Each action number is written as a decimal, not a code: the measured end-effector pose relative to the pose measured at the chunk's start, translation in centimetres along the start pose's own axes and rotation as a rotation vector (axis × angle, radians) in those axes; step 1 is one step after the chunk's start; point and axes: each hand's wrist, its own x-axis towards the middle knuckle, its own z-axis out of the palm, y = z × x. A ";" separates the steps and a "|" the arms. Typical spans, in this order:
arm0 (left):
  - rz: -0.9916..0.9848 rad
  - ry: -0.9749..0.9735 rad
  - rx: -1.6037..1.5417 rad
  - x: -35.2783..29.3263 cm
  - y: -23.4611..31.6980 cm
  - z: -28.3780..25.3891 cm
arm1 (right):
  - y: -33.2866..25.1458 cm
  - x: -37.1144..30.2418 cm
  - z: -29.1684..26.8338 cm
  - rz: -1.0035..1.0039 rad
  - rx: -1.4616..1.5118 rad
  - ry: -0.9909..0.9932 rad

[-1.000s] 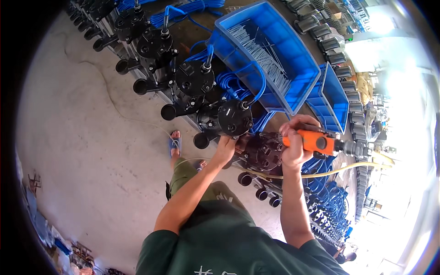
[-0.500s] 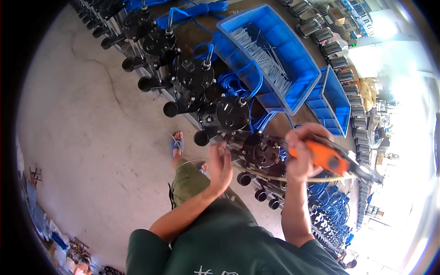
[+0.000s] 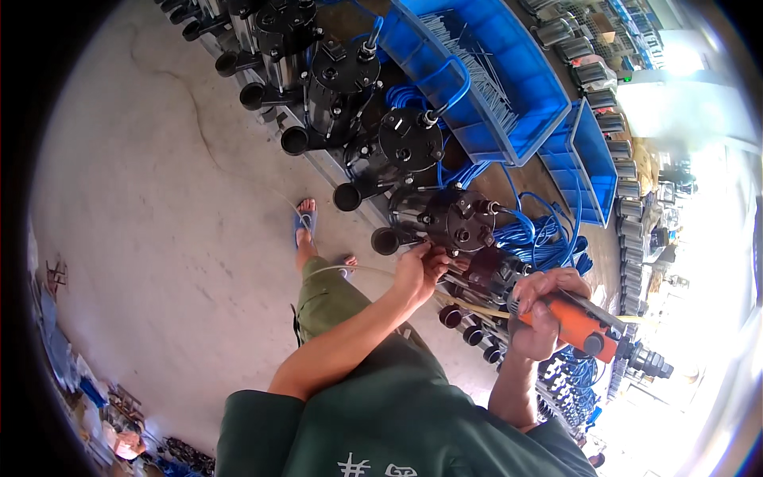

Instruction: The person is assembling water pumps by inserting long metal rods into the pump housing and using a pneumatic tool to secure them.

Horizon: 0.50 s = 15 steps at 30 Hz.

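A row of black submersible pumps runs diagonally past me. At the near side of one pump (image 3: 469, 219), my left hand (image 3: 423, 272) has its fingertips pinched together close to the pump's lower edge; whatever is between them is too small to make out. My right hand (image 3: 544, 314) grips an orange-and-black power tool (image 3: 584, 327), its black nose (image 3: 650, 362) pointing right, away from the pumps. A pale yellow hose (image 3: 481, 308) crosses below the left hand and passes behind the right; where it joins is hidden.
Beyond the row stand a large blue crate (image 3: 509, 135) with thin white rods and a smaller blue crate (image 3: 584, 199). Coiled blue cables (image 3: 548, 238) lie beside the pumps. Metal cylinders (image 3: 612, 123) line the far right. A concrete floor (image 3: 183, 262) spreads to the left.
Pumps and crates have shifted upward in view. My left hand has moved from the pump's outlet side to its near edge. The tool has swung lower, its nose tilting further down.
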 end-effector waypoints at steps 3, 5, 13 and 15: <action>0.000 -0.043 -0.026 0.3 -0.3 -0.3 | -0.1 -0.2 -0.3 0.005 0.001 0.014; 0.008 -0.055 -0.034 0.9 -0.5 -1.0 | 0.0 -0.4 -0.3 0.021 0.027 0.039; 0.048 -0.089 -0.011 0.5 -0.4 -0.9 | 1.2 -0.5 -0.8 0.026 0.000 0.075; 0.048 -0.088 -0.002 0.5 -0.4 -0.9 | 1.8 -0.4 -0.6 0.034 0.005 0.083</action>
